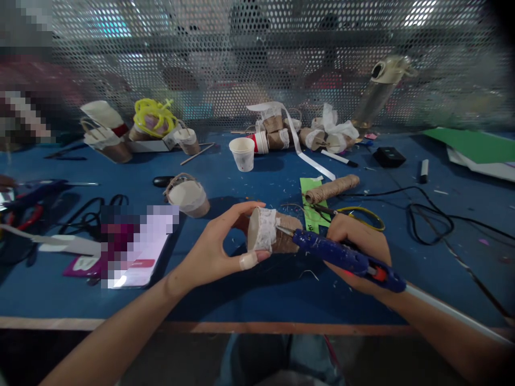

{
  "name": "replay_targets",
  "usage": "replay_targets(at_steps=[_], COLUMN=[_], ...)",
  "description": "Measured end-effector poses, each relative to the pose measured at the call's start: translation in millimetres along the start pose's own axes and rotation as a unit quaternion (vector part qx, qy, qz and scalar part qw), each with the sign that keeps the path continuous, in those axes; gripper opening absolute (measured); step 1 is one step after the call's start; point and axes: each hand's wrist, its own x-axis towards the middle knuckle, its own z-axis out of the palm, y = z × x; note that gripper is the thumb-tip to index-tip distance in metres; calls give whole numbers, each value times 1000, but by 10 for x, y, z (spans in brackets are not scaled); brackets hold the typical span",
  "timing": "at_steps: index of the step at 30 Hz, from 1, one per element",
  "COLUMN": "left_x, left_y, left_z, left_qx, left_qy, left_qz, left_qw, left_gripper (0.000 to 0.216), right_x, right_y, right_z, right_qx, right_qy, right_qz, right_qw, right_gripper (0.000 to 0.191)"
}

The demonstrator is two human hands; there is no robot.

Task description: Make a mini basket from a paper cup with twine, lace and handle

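Observation:
Tipped on its side, a twine-wrapped paper cup (pixel 286 241) with a white lace band (pixel 266 228) round its rim is held in my left hand (pixel 221 241). The thumb, with a bandage on it, presses the near side while the fingers curl over the far side. My right hand (pixel 360 249) grips a blue hot glue gun (pixel 336 252), its metal nozzle at the edge of the lace. A glue stick (pixel 450 308) sticks out of the gun's back end. Just behind lie a roll of brown twine (pixel 333 188) and a green paper strip (pixel 311 206).
Finished-looking small buckets (pixel 189 197) stand to the left, near a phone (pixel 147 246). Several cups (pixel 243 153), a white ribbon (pixel 300 145) and a marker (pixel 339 158) lie toward the perforated metal screen (pixel 209 64). Black cable (pixel 418 220) coils at right, with a bottle (pixel 376 96) behind.

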Motion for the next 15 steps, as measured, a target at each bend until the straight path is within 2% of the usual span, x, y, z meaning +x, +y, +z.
replay_targets(at_steps=[5,11,15], left_x=[-1,4,2], left_y=[17,28,9], left_z=[-5,-7,5], left_qx=[18,29,53], left_qy=[2,12,17], left_qz=[14,16,19], left_qw=[1000,999,998], left_gripper=[66,65,70], right_x=[-13,-49,-64], right_y=[-10,71,63], right_z=[11,38,2], right_qx=[11,-19,-26], right_qy=[3,17,-6], right_qz=[-5,-3,-10], right_qw=[1000,1000,1000], right_gripper=[18,26,23])
